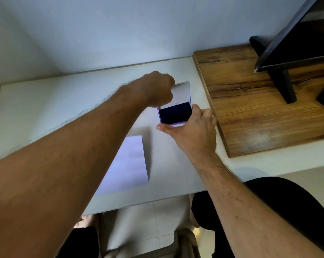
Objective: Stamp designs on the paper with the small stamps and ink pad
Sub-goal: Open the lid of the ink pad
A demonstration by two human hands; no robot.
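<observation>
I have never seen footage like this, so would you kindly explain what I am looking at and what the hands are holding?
There is one picture, from a camera worn on a person's head, looking down at their own bare arms; no machine is involved. On the white table lies a sheet of paper and an open ink pad with its lid raised. The right hand holds the pad's near edge between thumb and fingers. The left hand is curled at the lid; what it grips is hidden. At the right a wooden board carries a dark screen.
</observation>
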